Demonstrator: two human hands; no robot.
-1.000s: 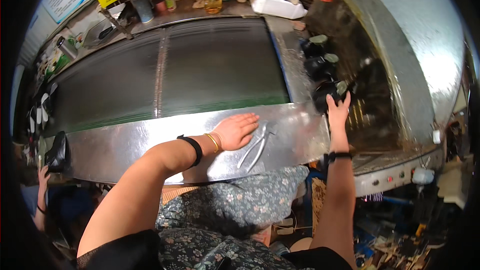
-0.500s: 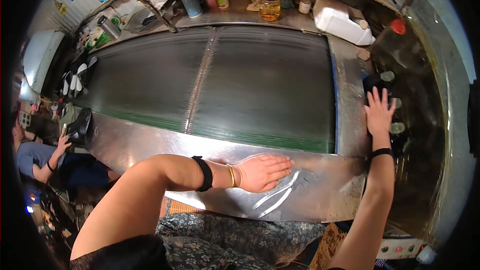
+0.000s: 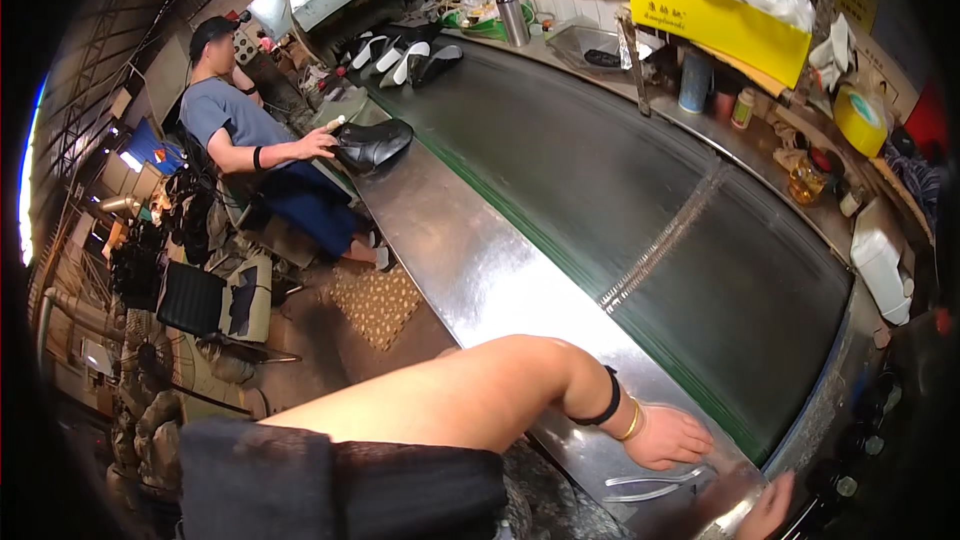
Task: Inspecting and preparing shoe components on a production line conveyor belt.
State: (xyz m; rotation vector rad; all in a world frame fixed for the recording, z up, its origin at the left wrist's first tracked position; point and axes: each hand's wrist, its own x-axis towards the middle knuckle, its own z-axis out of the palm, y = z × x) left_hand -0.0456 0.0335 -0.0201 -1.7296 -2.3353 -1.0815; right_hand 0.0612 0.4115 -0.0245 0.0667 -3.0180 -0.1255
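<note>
- My left hand (image 3: 668, 437) was palm down on the shiny metal ledge (image 3: 480, 230), fingers out flat and loose, not gripping anything.
- The pliers (image 3: 672, 483) lay on that ledge just beside it, around 6 o'clock from my palm, nobody holding them.
- My right hand (image 3: 768, 508) was a blur by the ledge's near corner, roughly 4 o'clock from the left one. Couldn't tell you if it was grasping anything, too smeared.
- From that right hand the pliers sat toward 9 or 10 o'clock, a bit apart, and some black pieces (image 3: 855, 438) with pale ends were near 2 o'clock.
- Dark belt (image 3: 600, 170) ran off toward 12 o'clock of my left hand.
- Way off between 10 and 11 o'clock, a co-worker (image 3: 245, 130) had a hand on a black shoe (image 3: 375, 145).
- Compared with half a second earlier: my right hand had been spread over the black pieces and had come back to the corner. Left hand and pliers stayed together. My view had swung left, so way more of the co-worker showed.
</note>
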